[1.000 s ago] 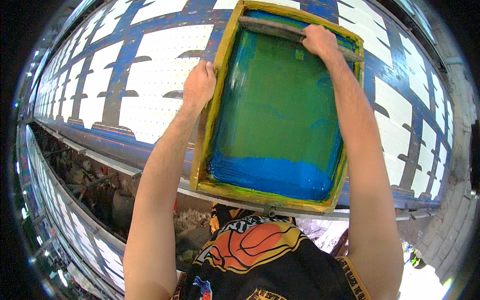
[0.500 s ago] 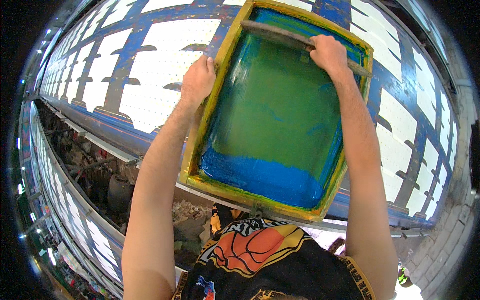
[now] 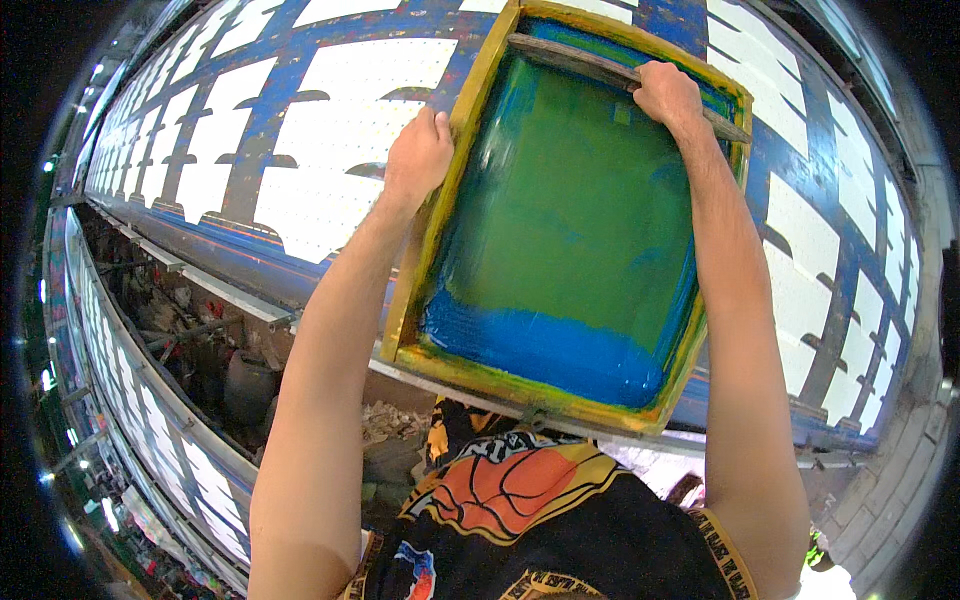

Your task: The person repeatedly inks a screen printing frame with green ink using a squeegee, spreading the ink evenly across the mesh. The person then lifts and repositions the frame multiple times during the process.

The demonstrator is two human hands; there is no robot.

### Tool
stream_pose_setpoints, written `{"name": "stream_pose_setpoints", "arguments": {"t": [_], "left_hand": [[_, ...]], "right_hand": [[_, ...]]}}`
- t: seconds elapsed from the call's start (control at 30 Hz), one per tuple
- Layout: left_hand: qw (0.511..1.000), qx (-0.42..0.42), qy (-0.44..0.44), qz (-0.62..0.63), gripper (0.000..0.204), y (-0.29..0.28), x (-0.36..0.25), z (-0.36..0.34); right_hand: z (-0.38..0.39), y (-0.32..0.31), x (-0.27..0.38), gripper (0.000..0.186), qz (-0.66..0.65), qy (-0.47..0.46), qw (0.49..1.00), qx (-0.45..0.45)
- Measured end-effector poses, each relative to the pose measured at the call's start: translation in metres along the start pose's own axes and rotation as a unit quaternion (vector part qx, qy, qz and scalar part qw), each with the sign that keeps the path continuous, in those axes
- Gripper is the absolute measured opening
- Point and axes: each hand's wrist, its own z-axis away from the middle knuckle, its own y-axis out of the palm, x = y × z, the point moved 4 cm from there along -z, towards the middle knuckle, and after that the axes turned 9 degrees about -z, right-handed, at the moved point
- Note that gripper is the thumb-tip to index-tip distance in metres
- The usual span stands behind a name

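A shallow screen-printing frame (image 3: 520, 390) with yellow-stained wooden sides lies on the long table in front of me. Its mesh (image 3: 590, 210) looks green, and a thick band of blue ink (image 3: 540, 345) lies along the near end. My right hand (image 3: 670, 95) is closed on a long, thin squeegee (image 3: 570, 60), which sits slantwise across the far end inside the frame. At the frame's left side, my left hand (image 3: 420, 155) is closed on the outer edge; its fingertips are partly hidden.
White perforated pieces (image 3: 355, 135) lie in rows on the blue-stained table (image 3: 250, 150), left and right of the frame. Beyond a gap holding debris and a dark bucket (image 3: 250, 385), a second table (image 3: 150, 390) carries similar pieces. A brick-like paved strip (image 3: 900, 430) runs along the right.
The frame and both hands appear slightly farther right in the view. The squeegee has edged a little toward the frame's far end. Faint blue streaks on the mesh have faded.
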Motion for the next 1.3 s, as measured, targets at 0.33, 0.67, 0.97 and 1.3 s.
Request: {"name": "stream_pose_setpoints", "arguments": {"t": [0.33,0.67,0.97,1.3], "left_hand": [[0.995,-0.035,0.003,0.098,0.047,-0.008,0.002,0.004],[0.99,-0.105,0.074,0.061,0.04,0.014,0.012,-0.008],[0.997,-0.019,0.03,0.063,0.047,-0.003,0.005,0.003],[0.999,0.004,0.048,0.002,0.064,0.005,0.006,-0.008]], "right_hand": [[0.222,0.004,0.101,0.024,-0.063,-0.013,0.996,0.064],[0.418,0.012,0.201,0.051,-0.127,0.052,0.989,0.064],[0.417,-0.009,0.197,0.046,-0.136,0.03,0.987,0.077],[0.468,0.009,0.206,0.055,-0.228,-0.023,0.965,0.123]]}}
